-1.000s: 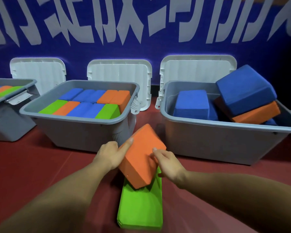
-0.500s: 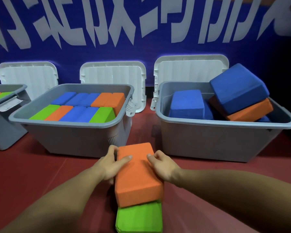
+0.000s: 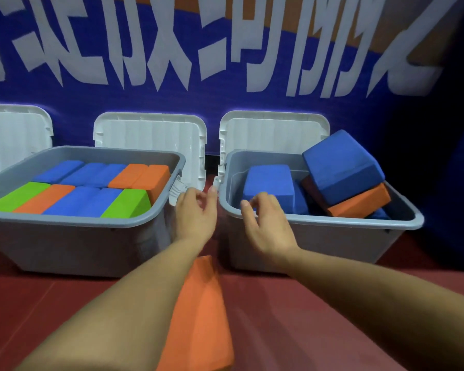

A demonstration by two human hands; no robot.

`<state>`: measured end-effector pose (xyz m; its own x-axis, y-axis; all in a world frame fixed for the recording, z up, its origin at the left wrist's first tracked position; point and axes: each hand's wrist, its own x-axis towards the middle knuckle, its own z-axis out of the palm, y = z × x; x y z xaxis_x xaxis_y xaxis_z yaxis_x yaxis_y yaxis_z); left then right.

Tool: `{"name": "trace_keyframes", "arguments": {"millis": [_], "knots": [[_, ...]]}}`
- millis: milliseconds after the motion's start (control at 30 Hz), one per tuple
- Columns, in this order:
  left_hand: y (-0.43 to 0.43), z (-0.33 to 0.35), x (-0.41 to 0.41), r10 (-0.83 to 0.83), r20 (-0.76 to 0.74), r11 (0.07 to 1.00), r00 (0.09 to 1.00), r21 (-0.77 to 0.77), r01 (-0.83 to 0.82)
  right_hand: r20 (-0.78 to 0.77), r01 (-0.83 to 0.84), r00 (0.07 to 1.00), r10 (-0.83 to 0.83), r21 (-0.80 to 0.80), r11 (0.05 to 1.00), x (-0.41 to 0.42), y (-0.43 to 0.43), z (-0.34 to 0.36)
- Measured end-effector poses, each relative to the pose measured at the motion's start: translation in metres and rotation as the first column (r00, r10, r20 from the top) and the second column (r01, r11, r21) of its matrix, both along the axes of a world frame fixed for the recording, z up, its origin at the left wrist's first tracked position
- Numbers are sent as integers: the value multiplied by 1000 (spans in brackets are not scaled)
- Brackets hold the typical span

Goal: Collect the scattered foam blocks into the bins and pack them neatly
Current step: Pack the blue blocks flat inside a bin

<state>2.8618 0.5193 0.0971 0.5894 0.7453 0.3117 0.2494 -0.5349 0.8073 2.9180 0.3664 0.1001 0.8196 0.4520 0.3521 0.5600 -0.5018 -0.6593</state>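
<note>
An orange foam block (image 3: 198, 317) lies on the red floor between my forearms, with nothing holding it. My left hand (image 3: 196, 212) hovers in the gap between the two grey bins, its fingers loosely curled and empty. My right hand (image 3: 265, 223) is raised at the near rim of the right bin (image 3: 319, 223), fingers relaxed, also empty. That bin holds blue blocks (image 3: 271, 186) and an orange block (image 3: 359, 200) lying askew, with a big blue block (image 3: 340, 167) tilted on top. The left bin (image 3: 78, 220) is packed with neat rows of blue, orange and green blocks.
White lids (image 3: 150, 140) lean upright against the blue banner wall behind each bin. Another lid (image 3: 16, 135) stands at the far left. Red floor stretches in front of the bins on both sides of my arms.
Both hands let go of the orange block, which now lies on the floor, and rose toward the bins. The green block beneath it is out of sight.
</note>
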Motion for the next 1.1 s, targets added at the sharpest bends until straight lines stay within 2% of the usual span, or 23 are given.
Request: {"name": "trace_keyframes", "arguments": {"millis": [167,233,333,400,500,600,700,900,1100], "knots": [[-54,23,68,-111,141,979,984,-152,133,77,170,982,-174,64,983,51,-17,26],[-70,24,90,-156,100,962,983,-212,174,138,252,955,-262,82,964,69,-31,37],[-96,25,116,-254,34,920,967,-302,252,242,464,853,-462,55,884,98,-66,51],[-117,23,126,-307,9,896,952,-334,293,238,558,798,-554,56,828,114,-92,56],[-147,19,138,-362,-62,876,930,-362,317,142,612,776,-614,67,788,133,-124,55],[-166,18,150,-354,-172,895,919,-348,280,-12,620,784,-620,32,784,147,-144,47],[-174,20,166,-336,-219,889,916,-394,232,-140,553,829,-542,63,831,157,-154,35],[-189,17,196,-380,-125,837,916,-469,283,-197,503,855,-480,88,860,175,-164,12],[-198,9,215,-465,-241,785,852,-557,271,-225,482,871,-437,215,849,189,-170,3]]}}
